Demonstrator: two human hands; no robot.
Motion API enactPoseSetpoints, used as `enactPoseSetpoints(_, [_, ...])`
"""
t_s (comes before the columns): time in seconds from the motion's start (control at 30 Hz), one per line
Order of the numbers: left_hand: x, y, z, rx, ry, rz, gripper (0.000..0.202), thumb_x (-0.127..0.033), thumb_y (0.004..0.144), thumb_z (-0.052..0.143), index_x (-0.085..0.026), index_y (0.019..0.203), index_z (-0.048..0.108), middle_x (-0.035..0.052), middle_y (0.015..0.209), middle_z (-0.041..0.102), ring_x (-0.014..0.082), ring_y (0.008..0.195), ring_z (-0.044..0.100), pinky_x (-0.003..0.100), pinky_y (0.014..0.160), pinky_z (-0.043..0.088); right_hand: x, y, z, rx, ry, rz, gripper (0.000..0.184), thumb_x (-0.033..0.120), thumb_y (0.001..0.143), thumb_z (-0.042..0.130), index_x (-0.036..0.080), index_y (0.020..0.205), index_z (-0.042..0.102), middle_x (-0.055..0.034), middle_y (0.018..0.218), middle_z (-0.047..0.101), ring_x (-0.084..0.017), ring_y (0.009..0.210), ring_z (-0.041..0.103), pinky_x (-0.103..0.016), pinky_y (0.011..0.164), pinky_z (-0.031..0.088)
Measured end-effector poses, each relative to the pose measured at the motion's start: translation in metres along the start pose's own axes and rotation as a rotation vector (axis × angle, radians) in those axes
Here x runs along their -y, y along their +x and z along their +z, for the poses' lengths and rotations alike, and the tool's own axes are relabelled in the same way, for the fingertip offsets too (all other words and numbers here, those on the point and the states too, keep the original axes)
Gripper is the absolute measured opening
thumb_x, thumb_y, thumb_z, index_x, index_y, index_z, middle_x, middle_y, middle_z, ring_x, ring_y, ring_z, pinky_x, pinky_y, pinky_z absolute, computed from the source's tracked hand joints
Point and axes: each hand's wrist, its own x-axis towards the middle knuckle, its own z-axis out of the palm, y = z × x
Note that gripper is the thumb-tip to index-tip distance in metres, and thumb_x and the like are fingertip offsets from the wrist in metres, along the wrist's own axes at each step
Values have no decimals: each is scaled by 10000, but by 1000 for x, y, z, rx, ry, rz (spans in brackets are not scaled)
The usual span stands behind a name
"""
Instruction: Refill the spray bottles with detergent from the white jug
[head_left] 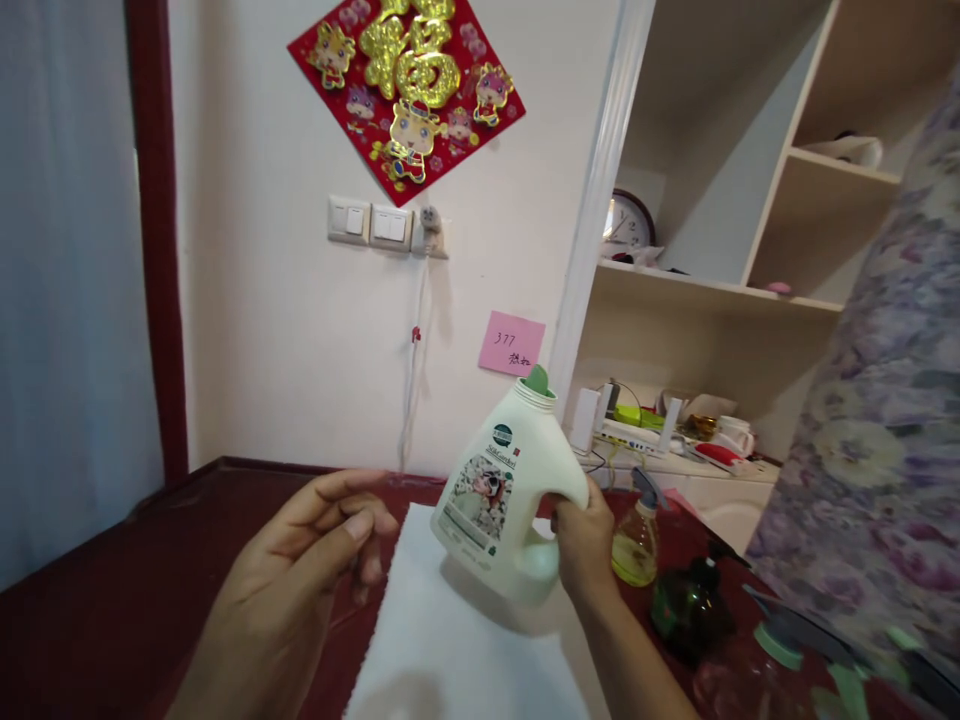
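A pale green detergent bottle (480, 500) with a printed label is tilted a little over a white cloth (412, 640). It has no cap on its threaded neck, and a green pouring spout (537, 380) shows at the mouth. My right hand (585, 535) is closed around the bottle's handle. To the left of the bottle, apart from it, my left hand (300, 580) hovers with loosely bent fingers and nothing visible in them.
The dark red table (112, 550) meets the wall. At the right stand a spray bottle (636, 540) of yellow liquid, a dark green pump bottle (690, 605) and more spray bottles. Behind them, a shelf holds a white router (630, 435). A floral curtain (862, 420) hangs at far right.
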Motion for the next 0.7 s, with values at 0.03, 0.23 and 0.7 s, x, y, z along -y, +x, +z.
enactPoseSetpoints(0.03, [-2, -2, 1, 5, -14, -2, 411, -359, 602, 942, -225, 943, 755, 6, 727, 709, 108, 509, 542, 183, 433, 459, 1, 1, -2, 25, -3, 6, 458, 272, 620, 574, 122, 1015, 749, 6, 675, 692, -161, 539, 544, -266, 500, 425])
enactPoseSetpoints(0.23, [-6, -8, 2, 92, -64, 7, 266, -304, 730, 878, -239, 960, 762, -9, 752, 711, 85, 538, 551, 147, 472, 456, -15, -11, -12, 125, -41, 20, 405, 325, 601, 631, 164, 948, 766, -29, 773, 751, -228, 704, 630, -301, 603, 486])
enactPoseSetpoints(0.7, [-10, -14, 6, 18, -48, -58, 311, -259, 679, 915, -227, 942, 752, -18, 726, 743, 72, 536, 589, 114, 484, 496, -31, -44, -43, 221, -117, 21, 726, 489, 754, 683, 155, 1391, 581, -169, 1336, 683, -351, 1220, 640, -508, 1036, 503])
